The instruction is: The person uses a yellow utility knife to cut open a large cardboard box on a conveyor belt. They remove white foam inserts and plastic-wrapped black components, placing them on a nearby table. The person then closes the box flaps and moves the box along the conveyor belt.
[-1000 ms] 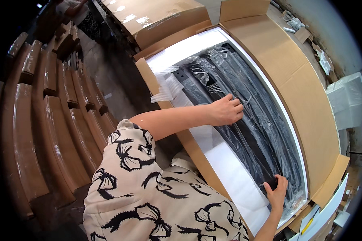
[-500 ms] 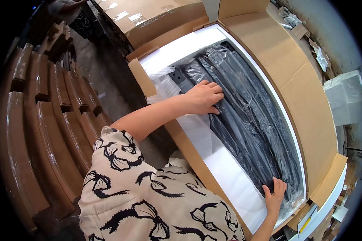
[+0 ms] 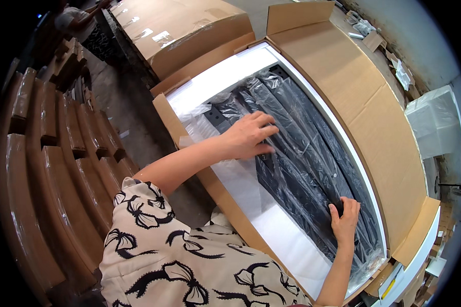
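A long open carton [image 3: 225, 204] lies in front of me, lined with white foam [image 3: 210, 77]. Inside are several long black bars [image 3: 297, 138], lying side by side in clear plastic film. Above the bars' far left part is my left hand [image 3: 248, 135], its fingers bent and spread apart over the film; nothing shows in its grasp. Nearer to me on the right, my right hand [image 3: 346, 217] has its thumb and fingers closed around the edge of a film-wrapped black bar [image 3: 327, 193]. Its fingertips are partly hidden.
Rows of long brown cartons [image 3: 61, 189] stand at the left. A large taped carton [image 3: 184, 25] is beyond the open one, whose wide flap [image 3: 358, 97] folds out right. A yellow-handled tool [image 3: 389, 288] lies at the lower right. Another person [image 3: 82, 25] stands far left.
My left hand has lifted off the bars, and its fingers have spread. My right hand has moved farther up along the bars. The view has shifted slightly.
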{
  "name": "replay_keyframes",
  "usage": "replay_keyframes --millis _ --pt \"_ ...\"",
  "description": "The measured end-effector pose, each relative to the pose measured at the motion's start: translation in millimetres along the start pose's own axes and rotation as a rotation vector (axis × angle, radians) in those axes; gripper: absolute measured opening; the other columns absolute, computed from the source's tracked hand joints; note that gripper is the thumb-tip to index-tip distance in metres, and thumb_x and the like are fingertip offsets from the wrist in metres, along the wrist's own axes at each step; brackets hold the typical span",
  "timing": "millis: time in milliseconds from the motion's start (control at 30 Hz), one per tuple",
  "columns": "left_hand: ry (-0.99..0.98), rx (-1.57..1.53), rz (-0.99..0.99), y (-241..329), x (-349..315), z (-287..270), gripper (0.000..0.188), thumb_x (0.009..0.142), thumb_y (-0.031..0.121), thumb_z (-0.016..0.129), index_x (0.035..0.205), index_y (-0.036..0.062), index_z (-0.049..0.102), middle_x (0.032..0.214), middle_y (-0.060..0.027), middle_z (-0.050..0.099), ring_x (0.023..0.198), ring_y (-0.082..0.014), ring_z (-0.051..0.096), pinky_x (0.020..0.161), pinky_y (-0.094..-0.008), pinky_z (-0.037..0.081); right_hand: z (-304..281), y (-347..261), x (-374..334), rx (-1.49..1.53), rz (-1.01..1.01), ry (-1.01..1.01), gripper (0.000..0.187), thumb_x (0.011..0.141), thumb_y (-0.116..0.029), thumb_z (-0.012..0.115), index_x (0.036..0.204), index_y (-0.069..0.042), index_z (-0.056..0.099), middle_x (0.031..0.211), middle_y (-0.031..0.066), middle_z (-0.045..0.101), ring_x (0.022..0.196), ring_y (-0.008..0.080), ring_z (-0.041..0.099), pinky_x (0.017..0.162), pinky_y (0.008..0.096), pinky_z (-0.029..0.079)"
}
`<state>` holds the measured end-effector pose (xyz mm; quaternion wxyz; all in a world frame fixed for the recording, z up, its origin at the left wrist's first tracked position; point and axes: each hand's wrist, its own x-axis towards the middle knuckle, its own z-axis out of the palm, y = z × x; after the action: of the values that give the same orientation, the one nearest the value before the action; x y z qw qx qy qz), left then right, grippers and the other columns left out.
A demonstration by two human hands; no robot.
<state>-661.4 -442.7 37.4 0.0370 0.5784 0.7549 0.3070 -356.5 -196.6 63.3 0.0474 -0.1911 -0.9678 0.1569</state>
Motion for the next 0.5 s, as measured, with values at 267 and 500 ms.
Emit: replay_keyframes --millis 267,500 --pt "-0.138 0.371 0.072 -28.9 39.8 -6.3 0.048 0.075 0.019 0.072 0.120 0.0098 0.057 0.117 -0.0086 0.058 0.115 -0.0241 0.051 0.101 -0.0414 0.033 8.6 -2.1 -13.4 -0.083 -0.137 0.104 0.027 0.084 -0.009 0.064 0.106 0.002 0.054 0.099 0.0159 0.054 0.090 0.0345 0.052 0.076 0.0423 0.045" --pt "-0.319 0.143 0.058 -50.2 60.6 -7.5 0.036 0.081 0.035 0.068 0.107 0.0095 0.065 0.107 -0.0096 0.059 0.108 -0.0258 0.053 0.094 -0.0378 0.037 0.7 3.1 -10.9 -0.067 -0.085 0.158 0.026 0.082 -0.016 0.068 0.101 -0.001 0.058 0.110 0.0144 0.055 0.098 0.0332 0.051 0.084 0.0416 0.044"
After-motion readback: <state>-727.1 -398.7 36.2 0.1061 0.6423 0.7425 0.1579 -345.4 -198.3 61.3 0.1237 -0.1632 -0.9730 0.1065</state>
